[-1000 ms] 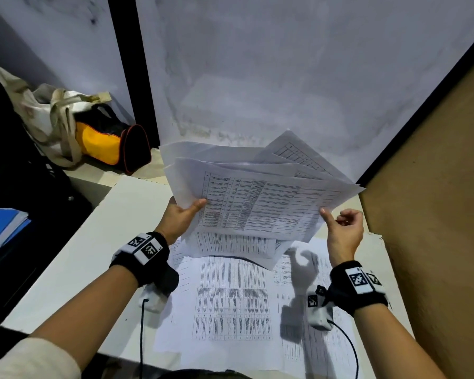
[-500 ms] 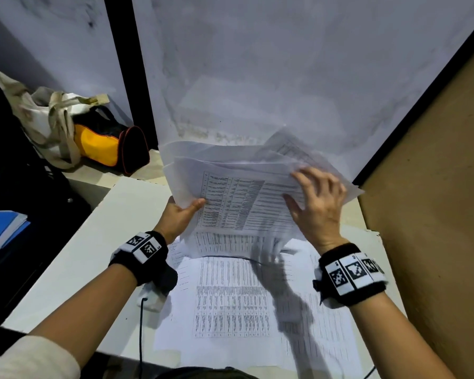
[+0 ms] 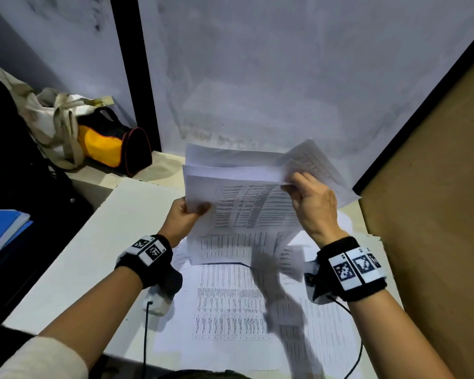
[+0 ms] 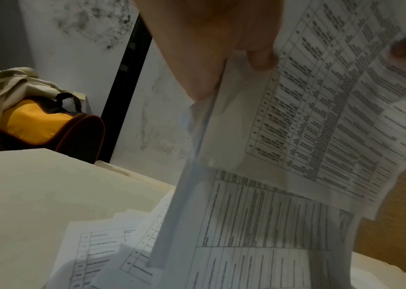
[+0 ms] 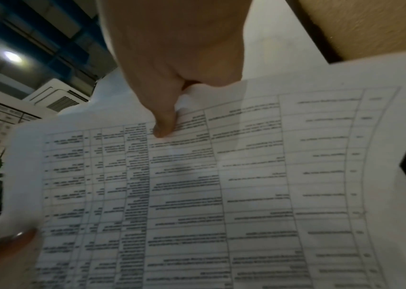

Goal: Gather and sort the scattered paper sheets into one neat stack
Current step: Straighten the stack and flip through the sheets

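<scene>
Above the white table [image 3: 93,242] I hold a loose bundle of printed sheets [image 3: 246,203], fanned and uneven. My left hand [image 3: 185,214] pinches its left edge, thumb on the front page. My right hand [image 3: 309,198] pinches the top right edge of the front sheets, fingers curled over the paper. In the left wrist view the thumb [image 4: 261,56] presses the sheets [image 4: 320,117]. In the right wrist view a finger [image 5: 164,125] lies on the printed page [image 5: 221,185]. More printed sheets [image 3: 230,302] lie spread flat on the table below.
A yellow and black bag [image 3: 107,146] with a beige cloth bag [image 3: 52,116] sits on a ledge at the back left. A blue folder [image 3: 0,231] lies at the far left. A brown wall [image 3: 435,214] borders the table on the right, a grey wall behind.
My right hand went from beside the bundle's lower right corner up onto the sheets, and now pinches their top right edge. The left hand kept its grip.
</scene>
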The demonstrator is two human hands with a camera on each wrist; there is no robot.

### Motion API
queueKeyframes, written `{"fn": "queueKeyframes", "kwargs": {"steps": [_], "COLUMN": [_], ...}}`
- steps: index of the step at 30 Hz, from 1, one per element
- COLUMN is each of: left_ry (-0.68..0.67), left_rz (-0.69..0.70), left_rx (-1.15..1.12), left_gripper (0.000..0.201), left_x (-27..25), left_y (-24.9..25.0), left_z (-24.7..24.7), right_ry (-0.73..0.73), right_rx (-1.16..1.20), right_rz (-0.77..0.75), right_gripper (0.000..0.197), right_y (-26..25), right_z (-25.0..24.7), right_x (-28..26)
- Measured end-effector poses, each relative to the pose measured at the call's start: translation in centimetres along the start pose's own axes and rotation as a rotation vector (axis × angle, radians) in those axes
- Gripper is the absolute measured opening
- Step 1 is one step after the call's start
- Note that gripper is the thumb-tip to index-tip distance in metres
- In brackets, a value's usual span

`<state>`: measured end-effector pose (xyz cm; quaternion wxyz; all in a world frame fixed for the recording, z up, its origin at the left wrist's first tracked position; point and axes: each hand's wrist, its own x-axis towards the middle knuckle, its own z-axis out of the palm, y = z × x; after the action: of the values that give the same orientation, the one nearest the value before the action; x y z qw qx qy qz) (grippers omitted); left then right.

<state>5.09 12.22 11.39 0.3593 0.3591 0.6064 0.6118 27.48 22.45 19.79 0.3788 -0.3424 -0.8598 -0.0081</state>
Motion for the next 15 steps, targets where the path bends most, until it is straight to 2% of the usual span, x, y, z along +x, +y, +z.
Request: {"fn": "queueKeyframes", "kwargs": {"steps": [6,11,15], "left_ry": [-0.024,0.000,-0.009], "left_rz": [0.041,0.040,0.059], "left_rx": [0.009,-0.023,0.001], "left_gripper": [0.019,0.015,0.013], "left_x": [0.26,0.45,0.35], "left_y": [-0.45,-0.74,-0.78], "left_z": [0.12,0.13,0.34], "right_ry": [0.016,0.011,-0.008], "right_rx": [0.018,-0.008,0.071], "right_rz": [0.035,0.046,0.057], "right_gripper": [0.007,0.014,0.012], "right_y": [0.18,0.30,0.28], "right_z": [-0.33,0.15,-0.13], "right_x": [-0.32,-0.05,0.38]}}
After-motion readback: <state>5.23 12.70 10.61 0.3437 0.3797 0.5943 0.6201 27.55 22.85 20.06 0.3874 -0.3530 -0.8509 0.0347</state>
